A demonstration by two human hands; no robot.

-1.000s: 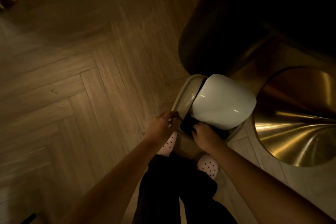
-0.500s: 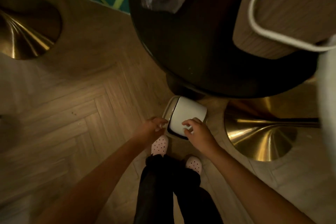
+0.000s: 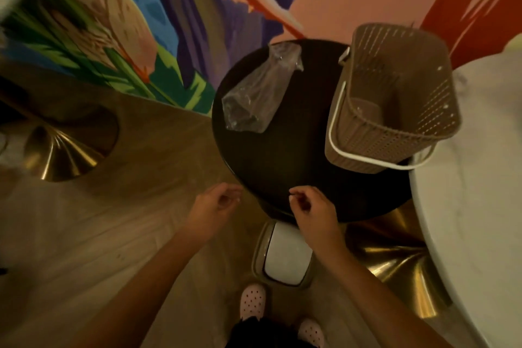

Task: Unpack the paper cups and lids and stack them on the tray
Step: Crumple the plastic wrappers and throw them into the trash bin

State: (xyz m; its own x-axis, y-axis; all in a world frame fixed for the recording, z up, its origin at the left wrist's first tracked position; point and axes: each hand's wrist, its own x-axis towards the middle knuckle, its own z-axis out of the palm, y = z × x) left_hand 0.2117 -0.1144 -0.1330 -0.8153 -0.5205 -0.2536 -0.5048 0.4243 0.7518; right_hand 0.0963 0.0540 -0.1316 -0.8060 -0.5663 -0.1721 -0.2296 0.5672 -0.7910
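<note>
Half a second ago your hands were at the swing lid of the floor bin (image 3: 285, 257). Now both are raised clear of it, and your view has lifted from the floor to the tabletop. That probably means the trip to the bin is over and you are turning back to unpacking.

A dark round table (image 3: 296, 172) sits in front of you, with a white marble table (image 3: 474, 206) just to its right. On the far right of the dark table stands a brown perforated basket (image 3: 395, 133) with a white handle; only its floor shows inside. To the left of the basket lies a crumpled clear plastic bag (image 3: 254, 93), and whether anything is in it cannot be told. The bin stands on the floor at the near edge of the table, its white lid closed and its contents hidden.

Your left hand (image 3: 214, 206) and right hand (image 3: 310, 212) hover near the table's edge, fingers loosely curled and holding nothing. No paper cups, lids or tray are in view.
</note>
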